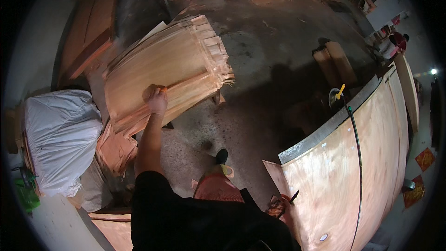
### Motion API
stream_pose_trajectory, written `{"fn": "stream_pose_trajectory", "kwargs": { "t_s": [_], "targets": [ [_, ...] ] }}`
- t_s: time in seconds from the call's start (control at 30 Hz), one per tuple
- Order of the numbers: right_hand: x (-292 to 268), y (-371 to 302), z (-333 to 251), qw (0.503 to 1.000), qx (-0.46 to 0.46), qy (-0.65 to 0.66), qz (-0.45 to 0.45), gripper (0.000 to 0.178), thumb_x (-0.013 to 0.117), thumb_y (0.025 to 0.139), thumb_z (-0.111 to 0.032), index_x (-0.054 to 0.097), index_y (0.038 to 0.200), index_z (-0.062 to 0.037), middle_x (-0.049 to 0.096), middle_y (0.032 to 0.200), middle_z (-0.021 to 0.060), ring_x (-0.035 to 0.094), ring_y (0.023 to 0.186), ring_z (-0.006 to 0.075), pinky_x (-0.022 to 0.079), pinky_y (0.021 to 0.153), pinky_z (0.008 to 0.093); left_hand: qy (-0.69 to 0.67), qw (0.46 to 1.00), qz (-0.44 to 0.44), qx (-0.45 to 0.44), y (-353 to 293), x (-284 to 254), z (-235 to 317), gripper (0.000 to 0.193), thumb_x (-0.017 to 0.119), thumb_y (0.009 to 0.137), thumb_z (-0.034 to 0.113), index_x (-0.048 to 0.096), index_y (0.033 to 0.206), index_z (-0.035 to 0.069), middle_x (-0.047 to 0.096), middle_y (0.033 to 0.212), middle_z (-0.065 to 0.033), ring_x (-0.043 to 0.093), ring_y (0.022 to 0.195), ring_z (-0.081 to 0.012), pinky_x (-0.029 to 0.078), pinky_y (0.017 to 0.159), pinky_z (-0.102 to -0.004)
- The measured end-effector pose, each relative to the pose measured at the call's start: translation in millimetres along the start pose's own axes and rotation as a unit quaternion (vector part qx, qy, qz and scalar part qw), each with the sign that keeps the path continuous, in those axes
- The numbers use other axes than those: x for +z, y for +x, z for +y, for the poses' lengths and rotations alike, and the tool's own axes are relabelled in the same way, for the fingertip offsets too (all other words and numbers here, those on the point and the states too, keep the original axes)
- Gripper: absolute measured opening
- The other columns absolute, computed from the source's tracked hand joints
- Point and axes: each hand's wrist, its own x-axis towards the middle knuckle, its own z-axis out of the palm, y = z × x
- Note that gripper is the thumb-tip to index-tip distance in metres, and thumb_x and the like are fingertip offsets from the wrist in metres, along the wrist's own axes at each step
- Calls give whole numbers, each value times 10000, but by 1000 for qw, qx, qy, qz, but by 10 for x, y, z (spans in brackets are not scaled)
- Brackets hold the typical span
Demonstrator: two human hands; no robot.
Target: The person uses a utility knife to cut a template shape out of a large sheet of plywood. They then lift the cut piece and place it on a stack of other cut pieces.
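My left hand [159, 102] reaches over a stack of wood veneer sheets [162, 65]. Its fingers are closed round a small orange object [163, 89], too small to make out exactly. A long narrow veneer strip [188, 80] lies across the stack beside the hand. The sheets' right ends are ragged and uneven. I cannot pick out my right hand. At the lower right, a dark reddish-brown shape [277, 207] with a black stick-like end lies beside a large veneer panel [344, 167], too unclear to name.
White sacking [62, 135] covers a pile on the left. Stacked boards [90, 28] stand behind it. A black hose or cord [357, 144] crosses the right panel. Beyond its edge sits a round container [334, 97] with a yellow-handled tool [341, 90]. Another person [397, 42] is at far right.
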Motion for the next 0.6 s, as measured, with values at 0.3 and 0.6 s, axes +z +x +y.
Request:
{"fn": "stream_pose_trajectory", "kwargs": {
  "t_s": [0.3,0.6],
  "targets": [
    [90,-475,246,997,-17,2,79,164,490,806,-85,546,957,-54,557,699,31,432,460,80,318,363,202,-21,969,152,-196,399,-806,-172,182,553,770,299,582,794,121,576,583,-96,564,508,-266,428,445,-382],
    [-287,-767,1530,991,60,48,113,120,481,793,-91,564,864,-43,542,658,32,399,427,90,316,371,227,-93,930,339,-109,498,-1753,-642,246,609,715,275,521,692,47,560,786,-112,564,645,-262,443,518,-356]
  ]
}}
